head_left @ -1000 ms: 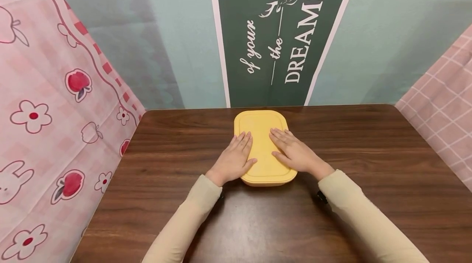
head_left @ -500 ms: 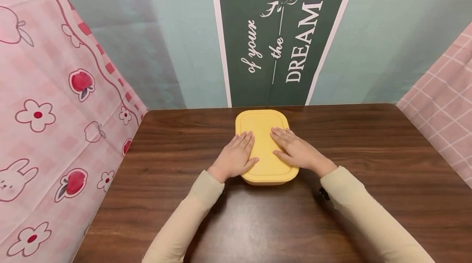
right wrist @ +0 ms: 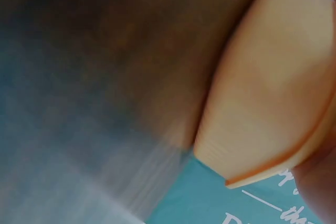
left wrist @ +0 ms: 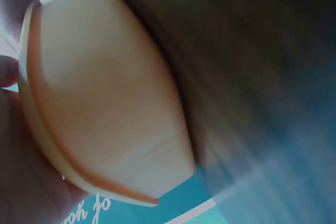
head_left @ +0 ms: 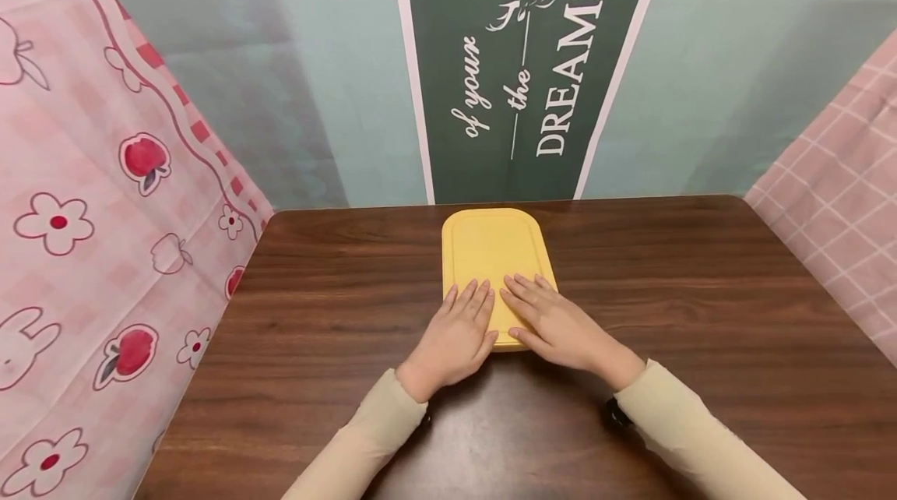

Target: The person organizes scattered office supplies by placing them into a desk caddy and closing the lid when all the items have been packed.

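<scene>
A yellow rectangular box with rounded corners and a lid (head_left: pixel 494 247) stands near the back edge of the table. My left hand (head_left: pixel 459 336) rests on the near left part of the lid, fingers straight and pointing away. On the near right part lies my right hand (head_left: pixel 557 321), its fingers extended across the lid and its thumb by the front rim. Both wrist views show the box's side wall (left wrist: pixel 110 87) below the lid's rim, and the box (right wrist: pixel 273 77) sits on the wooden surface.
The dark wood table (head_left: pixel 336 305) extends on both sides of the box. Behind it hangs a blue-green cloth with a dark green lettered panel (head_left: pixel 504 95). A pink patterned cloth (head_left: pixel 105 251) borders the left, and a pink checked cloth (head_left: pixel 841 188) the right.
Both hands have slid toward the near end of the lid, uncovering more of its far part. The box stays in place on the table.
</scene>
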Available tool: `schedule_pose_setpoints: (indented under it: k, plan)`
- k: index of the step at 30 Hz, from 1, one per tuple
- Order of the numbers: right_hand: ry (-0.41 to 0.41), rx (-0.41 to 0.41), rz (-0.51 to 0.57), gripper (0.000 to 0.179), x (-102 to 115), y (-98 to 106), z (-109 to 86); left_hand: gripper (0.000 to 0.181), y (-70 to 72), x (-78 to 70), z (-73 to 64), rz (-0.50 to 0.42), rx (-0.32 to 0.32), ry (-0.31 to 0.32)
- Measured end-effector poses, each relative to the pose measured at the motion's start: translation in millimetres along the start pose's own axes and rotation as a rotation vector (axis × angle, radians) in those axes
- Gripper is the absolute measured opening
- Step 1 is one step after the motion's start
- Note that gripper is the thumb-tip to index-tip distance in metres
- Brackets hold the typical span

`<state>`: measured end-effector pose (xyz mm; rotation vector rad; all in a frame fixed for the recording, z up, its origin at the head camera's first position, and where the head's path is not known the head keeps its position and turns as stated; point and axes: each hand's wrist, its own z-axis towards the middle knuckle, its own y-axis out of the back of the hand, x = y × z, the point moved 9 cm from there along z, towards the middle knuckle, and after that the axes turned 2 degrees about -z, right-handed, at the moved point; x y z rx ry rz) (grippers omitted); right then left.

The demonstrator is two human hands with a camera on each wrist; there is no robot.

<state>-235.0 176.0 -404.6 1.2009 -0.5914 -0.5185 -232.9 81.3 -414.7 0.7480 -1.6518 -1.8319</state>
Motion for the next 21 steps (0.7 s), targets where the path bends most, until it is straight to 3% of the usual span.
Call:
schedule_pose_setpoints:
  k: [8, 21]
  plan:
    - [-0.022, -0.008, -0.094, 0.056, 6.2, -5.8, -6.7, 0.057, -5.3, -4.6, -5.4, -0.007, -0.012, 0.027]
    - [-0.014, -0.029, -0.102, 0.058, 6.9, -6.5, -6.3, 0.057, -6.0, -3.8, -5.1, -0.010, -0.003, 0.033]
